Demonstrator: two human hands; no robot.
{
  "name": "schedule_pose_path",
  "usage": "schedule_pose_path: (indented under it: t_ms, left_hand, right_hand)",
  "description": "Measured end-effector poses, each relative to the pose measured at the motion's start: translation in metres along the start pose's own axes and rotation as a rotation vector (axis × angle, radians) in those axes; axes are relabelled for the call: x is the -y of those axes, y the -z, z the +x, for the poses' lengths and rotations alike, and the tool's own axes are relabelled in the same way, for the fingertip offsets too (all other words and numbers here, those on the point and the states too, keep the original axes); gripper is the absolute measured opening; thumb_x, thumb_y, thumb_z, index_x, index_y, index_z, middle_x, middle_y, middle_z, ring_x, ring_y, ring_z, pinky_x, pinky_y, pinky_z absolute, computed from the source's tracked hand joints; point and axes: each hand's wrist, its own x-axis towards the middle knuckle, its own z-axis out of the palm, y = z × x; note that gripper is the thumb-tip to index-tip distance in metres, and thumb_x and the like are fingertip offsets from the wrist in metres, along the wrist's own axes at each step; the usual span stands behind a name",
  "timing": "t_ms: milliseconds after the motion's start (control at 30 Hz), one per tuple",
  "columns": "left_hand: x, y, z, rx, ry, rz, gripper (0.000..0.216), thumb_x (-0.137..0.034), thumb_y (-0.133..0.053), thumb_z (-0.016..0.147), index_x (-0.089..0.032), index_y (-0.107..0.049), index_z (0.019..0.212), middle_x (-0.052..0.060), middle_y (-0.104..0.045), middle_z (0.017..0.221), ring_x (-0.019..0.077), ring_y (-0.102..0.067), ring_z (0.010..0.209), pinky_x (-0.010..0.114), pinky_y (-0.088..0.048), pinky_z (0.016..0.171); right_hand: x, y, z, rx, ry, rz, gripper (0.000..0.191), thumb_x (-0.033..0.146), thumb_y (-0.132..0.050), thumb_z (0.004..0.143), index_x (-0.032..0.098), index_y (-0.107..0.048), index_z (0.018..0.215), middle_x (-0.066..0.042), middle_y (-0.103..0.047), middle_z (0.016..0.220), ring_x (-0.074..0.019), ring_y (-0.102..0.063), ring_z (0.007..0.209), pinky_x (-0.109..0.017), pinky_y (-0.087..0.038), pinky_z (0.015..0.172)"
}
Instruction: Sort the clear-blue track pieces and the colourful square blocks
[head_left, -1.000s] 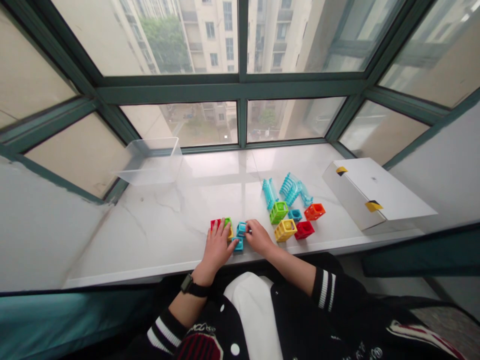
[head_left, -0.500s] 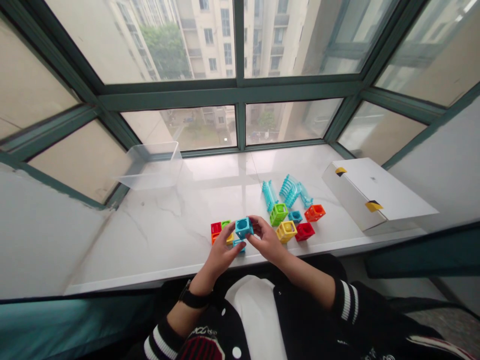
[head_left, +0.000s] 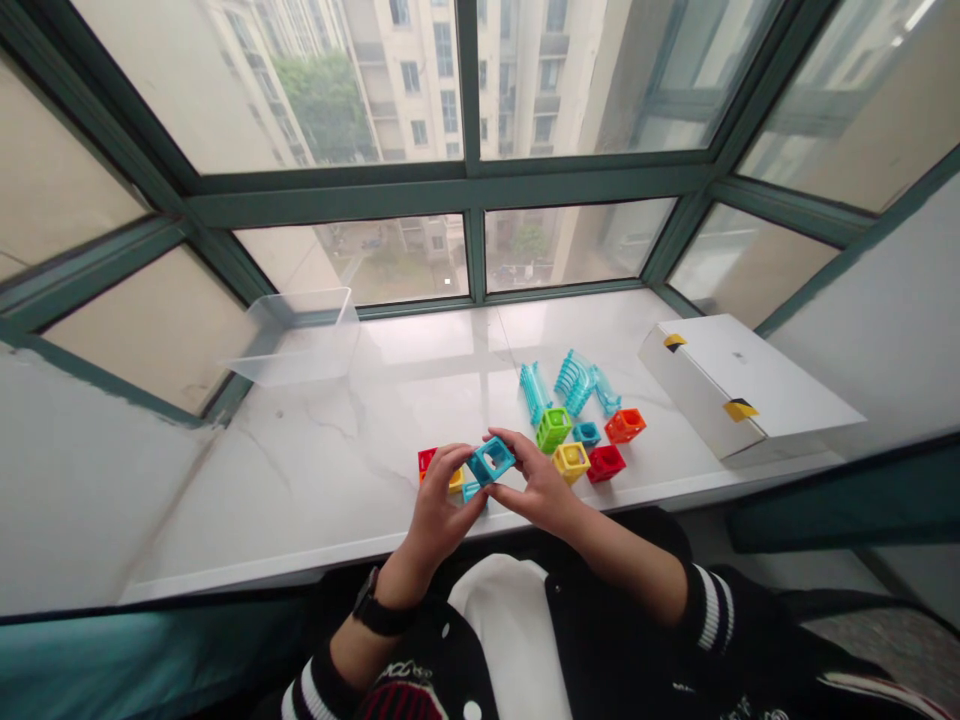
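A blue hollow toy block [head_left: 491,461] with a round opening is held up between my two hands, tilted above the front of the sill. My left hand [head_left: 442,502] grips its left side with thumb and fingers. From the right, my right hand [head_left: 538,482] has its fingers on the upper edge and its thumb near the lower edge. Under and behind my left hand lie a red block [head_left: 426,461], a yellow block [head_left: 456,481] and a light blue piece [head_left: 471,491], all partly covered.
Right of my hands stand a green block [head_left: 553,429], yellow block [head_left: 571,462], red block [head_left: 606,463], orange block [head_left: 625,426] and small blue block [head_left: 586,434]. Behind them lie clear blue track pieces [head_left: 576,382]. A clear bin [head_left: 300,350] sits left, a white box [head_left: 750,385] right.
The blue block has been turned and tilted in my hands, so a different face with a larger opening shows. The view has shifted slightly; the loose pieces lie as before.
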Motion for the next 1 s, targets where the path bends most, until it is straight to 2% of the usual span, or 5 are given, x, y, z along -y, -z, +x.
schedule_pose_path:
  t_ms: [200, 467, 633, 800, 1000]
  left_hand:
    - [-0.011, -0.001, 0.01, 0.031, -0.099, 0.092, 0.052, -0.018, -0.072, 0.09, -0.028, -0.057, 0.139, 0.01, -0.066, 0.131, 0.0266, -0.064, 0.124, 0.049, -0.056, 0.107]
    - [-0.017, -0.01, 0.018, 0.11, -0.114, 0.117, 0.05, -0.029, -0.072, 0.095, -0.029, -0.055, 0.142, 0.011, -0.066, 0.137, 0.0285, -0.064, 0.128, 0.049, -0.055, 0.109]
    - [0.024, -0.01, 0.023, 0.021, 0.035, 0.309, 0.044, -0.038, -0.061, 0.101, -0.025, -0.055, 0.143, 0.013, -0.062, 0.141, 0.0299, -0.058, 0.135, 0.053, -0.047, 0.116]
    - [0.081, -0.022, 0.012, 0.085, 0.216, 0.754, 0.042, -0.038, -0.058, 0.099, -0.018, -0.063, 0.136, 0.021, -0.054, 0.152, 0.0397, -0.046, 0.146, 0.065, -0.033, 0.123]
    - [0.099, -0.038, -0.002, 0.149, 0.215, 0.987, 0.046, -0.04, -0.05, 0.102, -0.015, -0.065, 0.138, 0.021, -0.051, 0.159, 0.0413, -0.041, 0.151, 0.07, -0.02, 0.126]
  right_hand:
    - [0.021, 0.015, -0.001, -0.003, 0.097, -0.18, 0.078, 0.02, -0.077, 0.086, 0.032, -0.044, 0.156, -0.011, -0.058, 0.146, -0.0287, -0.058, 0.135, -0.049, -0.049, 0.116]
    - [0.042, 0.062, 0.003, 0.122, 0.116, -0.363, 0.052, 0.023, -0.077, 0.088, 0.032, -0.064, 0.138, -0.008, -0.064, 0.128, -0.0266, -0.065, 0.119, -0.045, -0.056, 0.106]
    - [0.037, 0.114, 0.002, -0.102, 0.085, -0.47, 0.04, 0.031, -0.082, 0.084, 0.029, -0.069, 0.121, -0.008, -0.067, 0.119, -0.0304, -0.065, 0.112, -0.049, -0.056, 0.101]
    - [0.022, 0.162, -0.011, -0.257, 0.046, -0.563, 0.033, 0.028, -0.072, 0.088, 0.026, -0.065, 0.119, -0.008, -0.067, 0.116, -0.0276, -0.066, 0.106, -0.043, -0.057, 0.094]
    - [-0.012, 0.188, -0.03, -0.304, -0.048, -0.748, 0.035, 0.032, -0.071, 0.085, 0.023, -0.064, 0.119, -0.01, -0.07, 0.117, -0.0296, -0.068, 0.107, -0.046, -0.055, 0.098]
